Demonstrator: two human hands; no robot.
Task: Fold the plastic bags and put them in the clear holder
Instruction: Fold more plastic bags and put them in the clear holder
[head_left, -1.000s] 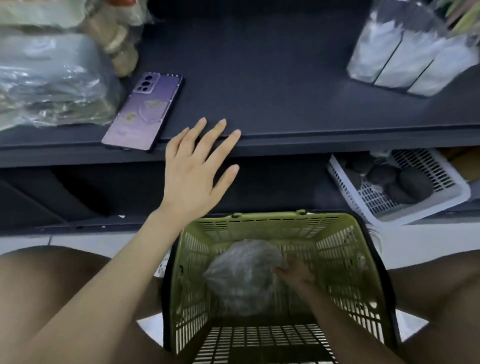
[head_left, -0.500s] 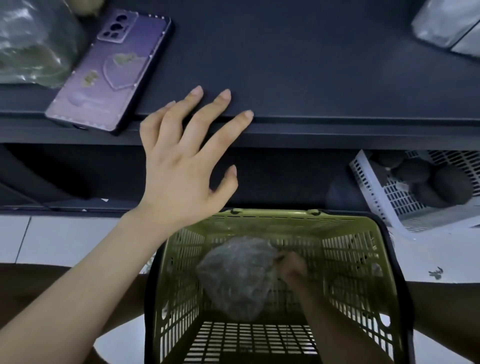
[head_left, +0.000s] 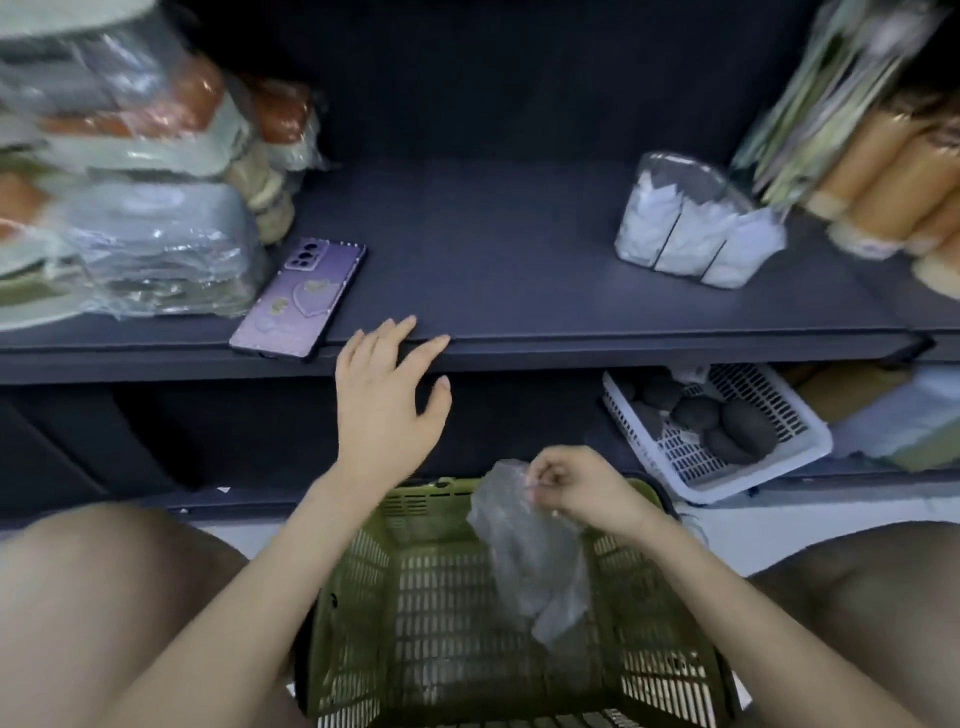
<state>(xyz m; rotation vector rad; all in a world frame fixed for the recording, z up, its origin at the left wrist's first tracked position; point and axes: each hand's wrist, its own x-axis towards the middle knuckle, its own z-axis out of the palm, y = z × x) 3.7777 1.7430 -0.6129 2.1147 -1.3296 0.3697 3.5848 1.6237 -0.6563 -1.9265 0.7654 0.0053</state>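
Note:
My right hand (head_left: 582, 488) pinches the top of a crumpled clear plastic bag (head_left: 535, 561) and holds it up above the far rim of the green basket (head_left: 363, 592). The bag hangs down into the basket. With fingers spread, my left hand (head_left: 387, 400) has its fingertips on the front edge of the dark shelf (head_left: 519, 291). The clear holder (head_left: 691, 228) stands on the shelf at the right, with white folded bags in its compartments.
A purple phone (head_left: 301, 299) lies at the shelf edge just left of my left hand. Wrapped packages (head_left: 130, 208) are stacked at the left, rolls (head_left: 893, 182) at the right. A white basket (head_left: 727, 426) with dark lumps sits on the lower shelf. My knees flank the green basket.
My right hand has lifted the bag from deep inside the basket up to its far rim. The view has tilted up, showing more of the shelf. My left hand stays at the shelf edge.

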